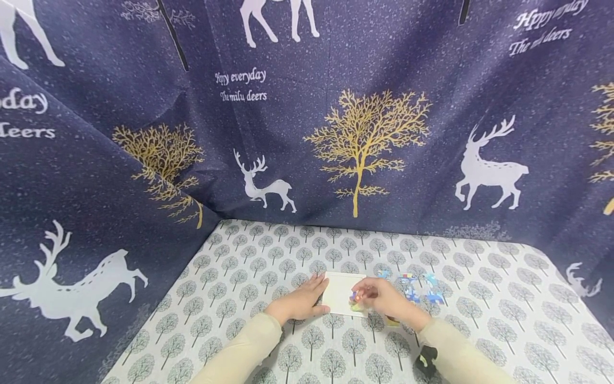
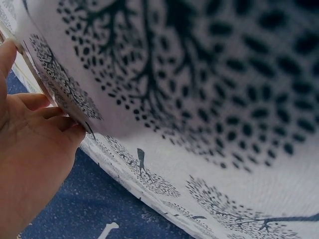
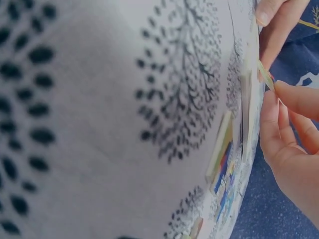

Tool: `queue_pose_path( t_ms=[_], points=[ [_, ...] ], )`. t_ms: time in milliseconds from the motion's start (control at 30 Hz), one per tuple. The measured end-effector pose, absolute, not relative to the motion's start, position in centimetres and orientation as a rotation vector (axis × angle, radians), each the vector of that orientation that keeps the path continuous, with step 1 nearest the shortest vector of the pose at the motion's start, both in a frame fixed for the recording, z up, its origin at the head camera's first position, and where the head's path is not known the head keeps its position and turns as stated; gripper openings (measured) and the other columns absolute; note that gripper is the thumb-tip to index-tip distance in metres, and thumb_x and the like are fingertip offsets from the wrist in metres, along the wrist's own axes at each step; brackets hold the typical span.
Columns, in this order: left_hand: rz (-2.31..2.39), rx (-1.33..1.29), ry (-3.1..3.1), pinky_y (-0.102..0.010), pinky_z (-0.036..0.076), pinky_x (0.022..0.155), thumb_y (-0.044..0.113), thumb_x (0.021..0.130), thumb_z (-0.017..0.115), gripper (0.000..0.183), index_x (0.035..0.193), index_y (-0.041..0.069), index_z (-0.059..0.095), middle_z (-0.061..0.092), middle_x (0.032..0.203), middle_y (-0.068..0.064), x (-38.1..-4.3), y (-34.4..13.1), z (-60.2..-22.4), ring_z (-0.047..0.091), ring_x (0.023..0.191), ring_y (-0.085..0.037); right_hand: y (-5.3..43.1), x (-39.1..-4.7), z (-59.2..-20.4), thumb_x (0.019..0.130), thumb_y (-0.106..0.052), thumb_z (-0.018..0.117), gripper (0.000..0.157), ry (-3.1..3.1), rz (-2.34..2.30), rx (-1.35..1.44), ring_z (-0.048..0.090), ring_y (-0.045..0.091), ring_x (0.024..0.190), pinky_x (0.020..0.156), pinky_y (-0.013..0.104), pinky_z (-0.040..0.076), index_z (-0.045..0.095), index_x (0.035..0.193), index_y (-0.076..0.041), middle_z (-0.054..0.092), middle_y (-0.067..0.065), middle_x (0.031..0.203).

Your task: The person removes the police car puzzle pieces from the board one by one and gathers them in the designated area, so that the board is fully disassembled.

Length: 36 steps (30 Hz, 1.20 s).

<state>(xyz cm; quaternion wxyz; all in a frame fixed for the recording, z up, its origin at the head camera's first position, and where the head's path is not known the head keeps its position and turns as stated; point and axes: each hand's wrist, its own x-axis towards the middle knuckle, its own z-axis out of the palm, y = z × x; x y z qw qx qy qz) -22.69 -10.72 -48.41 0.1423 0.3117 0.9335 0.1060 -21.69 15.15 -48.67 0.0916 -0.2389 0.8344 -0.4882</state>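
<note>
A cream rectangular puzzle tray (image 1: 338, 290) with a raised rim lies flat on the table. My left hand (image 1: 299, 301) rests at its left side, thumb and fingers spread; in the left wrist view the fingertips (image 2: 75, 132) touch the tray's edge. Over the tray's right part, my right hand (image 1: 384, 296) pinches a small multicoloured puzzle piece (image 1: 356, 300) between thumb and fingers. In the right wrist view that thin piece (image 3: 267, 77) appears tilted, edge towards the camera. The fingers partly hide its picture.
Several blue and multicoloured puzzle pieces (image 1: 434, 296) lie right of the tray, beyond my right forearm. Another piece (image 1: 392, 321) shows beside the right wrist. The tree-print tablecloth (image 1: 288, 362) meets a dark blue deer-print curtain (image 1: 408, 213) at the back and left.
</note>
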Motion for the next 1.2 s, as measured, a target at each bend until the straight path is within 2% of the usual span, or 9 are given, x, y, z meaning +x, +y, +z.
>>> queue_pose_path(
  t_ms=[133,333,600,733,867,933,1033,1200],
  points=[
    [0.310,0.897,2.693,-0.041,0.016,0.118,0.047,0.096,0.051,0.077,0.152,0.003,0.022,0.016,0.159,-0.014,-22.7,-10.7,-48.4,0.014,0.146,-0.031,15.8,-21.9,-48.4,0.084,0.006,0.062,0.028,2.493,-1.450,-0.715,0.065,0.018,0.081,0.065,0.024,0.054,0.065,0.112,0.002,0.065,0.009,0.094],
    [0.315,0.901,2.692,-0.042,0.016,0.118,0.047,0.096,0.050,0.077,0.152,0.003,0.021,0.014,0.159,-0.014,-22.7,-10.8,-48.4,0.013,0.146,-0.031,17.5,-22.2,-48.0,0.087,0.000,0.064,0.028,2.472,-1.492,-0.753,0.065,0.019,0.087,0.076,0.024,0.055,0.062,0.115,0.007,0.067,0.014,0.098],
    [0.318,0.900,2.702,-0.043,0.017,0.118,0.049,0.095,0.050,0.078,0.152,0.004,0.021,0.015,0.159,-0.013,-22.8,-10.8,-48.6,0.013,0.146,-0.031,20.1,-21.8,-47.5,0.088,-0.010,0.067,0.033,2.514,-1.494,-0.635,0.065,0.019,0.087,0.075,0.024,0.055,0.062,0.118,0.003,0.068,0.011,0.098],
    [0.314,0.912,2.706,-0.043,0.017,0.117,0.049,0.095,0.050,0.078,0.152,0.003,0.022,0.016,0.159,-0.014,-22.8,-10.9,-48.7,0.014,0.146,-0.032,21.4,-21.3,-46.9,0.089,-0.008,0.066,0.034,2.489,-1.530,-0.587,0.064,0.022,0.088,0.070,0.029,0.056,0.060,0.119,0.006,0.066,0.013,0.098],
    [0.324,0.908,2.702,-0.043,0.017,0.118,0.048,0.095,0.050,0.078,0.152,0.003,0.022,0.016,0.159,-0.014,-22.7,-10.9,-48.6,0.014,0.146,-0.032,22.9,-21.0,-46.9,0.088,-0.008,0.067,0.035,2.488,-1.551,-0.526,0.065,0.019,0.085,0.067,0.031,0.057,0.060,0.119,0.006,0.066,0.016,0.098],
    [0.328,0.903,2.700,-0.043,0.017,0.118,0.049,0.095,0.050,0.078,0.152,0.003,0.022,0.015,0.159,-0.014,-22.8,-10.9,-48.6,0.014,0.146,-0.031,23.8,-20.9,-47.1,0.088,-0.008,0.067,0.035,2.486,-1.579,-0.516,0.066,0.017,0.083,0.068,0.032,0.058,0.061,0.118,0.007,0.065,0.021,0.105],
    [0.320,0.903,2.699,-0.042,0.016,0.118,0.049,0.096,0.049,0.078,0.153,0.004,0.021,0.014,0.159,-0.013,-22.9,-10.9,-48.6,0.013,0.146,-0.030,25.1,-20.5,-47.5,0.088,-0.008,0.067,0.035,2.483,-1.606,-0.527,0.067,0.016,0.081,0.069,0.034,0.059,0.059,0.118,0.010,0.063,0.026,0.105],
    [0.301,0.916,2.706,-0.041,0.016,0.118,0.050,0.095,0.049,0.079,0.152,0.003,0.021,0.014,0.159,-0.013,-23.1,-10.9,-48.9,0.014,0.146,-0.031,27.2,-19.5,-47.6,0.090,-0.008,0.064,0.037,2.481,-1.603,-0.486,0.067,0.013,0.081,0.069,0.033,0.059,0.057,0.120,0.013,0.065,0.022,0.100]
  ],
)
